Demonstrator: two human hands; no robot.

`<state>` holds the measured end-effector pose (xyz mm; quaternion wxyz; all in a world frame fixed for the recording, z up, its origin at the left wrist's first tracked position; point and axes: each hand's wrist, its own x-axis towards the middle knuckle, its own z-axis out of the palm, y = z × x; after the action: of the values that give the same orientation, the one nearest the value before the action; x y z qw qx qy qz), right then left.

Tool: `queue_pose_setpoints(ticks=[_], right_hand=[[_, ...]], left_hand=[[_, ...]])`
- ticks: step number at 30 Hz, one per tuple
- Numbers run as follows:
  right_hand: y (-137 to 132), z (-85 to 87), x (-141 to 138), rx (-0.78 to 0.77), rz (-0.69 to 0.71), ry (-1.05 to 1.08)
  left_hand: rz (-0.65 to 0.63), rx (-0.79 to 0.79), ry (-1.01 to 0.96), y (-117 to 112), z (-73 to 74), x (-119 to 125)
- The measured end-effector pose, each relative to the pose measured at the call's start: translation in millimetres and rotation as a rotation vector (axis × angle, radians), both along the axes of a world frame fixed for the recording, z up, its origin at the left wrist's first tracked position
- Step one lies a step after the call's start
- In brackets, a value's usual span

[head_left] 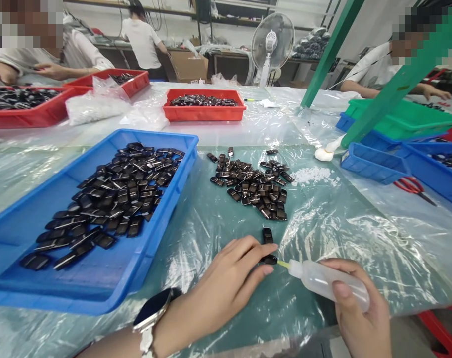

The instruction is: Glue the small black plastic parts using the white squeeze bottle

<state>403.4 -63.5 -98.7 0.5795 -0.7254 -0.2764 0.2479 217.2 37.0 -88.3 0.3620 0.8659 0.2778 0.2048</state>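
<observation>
My left hand (233, 273) pinches a small glossy black plastic piece (269, 259) between thumb and fingers, just above the table. In my right hand (363, 303) lies a translucent white squeeze bottle (322, 279), tilted sideways. Its thin yellow-green tip (283, 264) points left and meets the end of the held piece; whether any liquid comes out cannot be seen. Directly beyond my left fingers lies another black piece (267, 234). Farther back is a loose pile of such black pieces (253, 186), with a scatter of tiny white parts (313, 175) on its right.
A large blue tray (173, 209) of black pieces stands at left. Red trays (205, 114) sit farther back. At right are a small blue bin (375, 163), red-handled pliers (410, 185) and a slanted green post (393, 89). Other people work across the table.
</observation>
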Motion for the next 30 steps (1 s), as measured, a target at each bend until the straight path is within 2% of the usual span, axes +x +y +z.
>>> queue_pose_setpoints(ticks=[3, 10, 30], right_hand=[[0.4, 0.6, -0.7, -0.001, -0.007, -0.025], [0.3, 0.8, -0.4, 0.002, 0.007, -0.075], [-2.3, -0.5, 0.0, -0.009, 0.032, -0.106]], left_hand=[[0.000, -0.017, -0.031, 3.0, -4.7, 0.3], [0.092, -0.081, -0.185, 8.4, -14.3, 2.8], [0.052, -0.053, -0.143, 8.1, -12.6, 3.0]])
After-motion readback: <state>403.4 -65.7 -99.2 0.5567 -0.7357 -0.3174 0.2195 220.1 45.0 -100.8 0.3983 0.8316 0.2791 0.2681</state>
